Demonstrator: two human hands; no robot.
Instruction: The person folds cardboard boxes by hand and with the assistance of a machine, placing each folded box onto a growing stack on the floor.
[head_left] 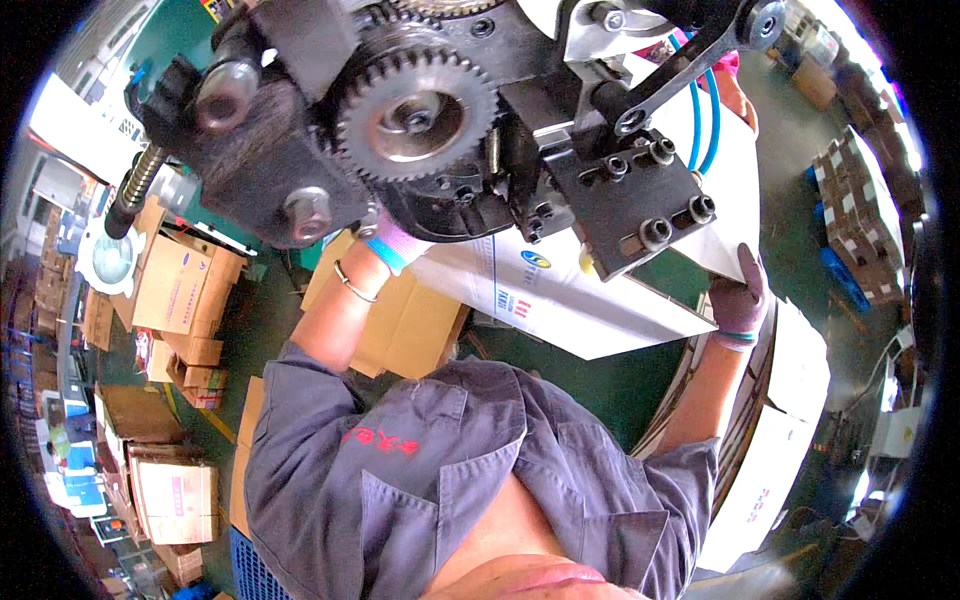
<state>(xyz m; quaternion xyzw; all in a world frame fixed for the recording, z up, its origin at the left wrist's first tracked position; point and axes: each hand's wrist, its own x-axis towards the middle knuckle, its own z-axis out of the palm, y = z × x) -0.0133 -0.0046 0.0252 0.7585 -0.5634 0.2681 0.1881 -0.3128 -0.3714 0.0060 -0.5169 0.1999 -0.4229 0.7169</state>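
Note:
A large white printed cardboard sheet [590,310] slants beneath a black machine head with a toothed metal gear [350,130]. At the sheet's right edge, my right hand [740,297] in a dark-palmed glove grips it, thumb and fingers closed about the border. My left hand [402,243], in a pale glove with a coloured cuff, reaches to the sheet's left part. Its fingers disappear behind the machine head, so their grip is hidden. A black bolted block [630,205] overhangs the sheet between my hands.
Brown cardboard [410,320] lies under my left forearm. Flat white cartons [765,480] are stacked beside my right arm. Boxes [180,290] stand at left, a loaded pallet [860,215] at far right. Blue hoses [712,120] hang near another person's arm [737,103].

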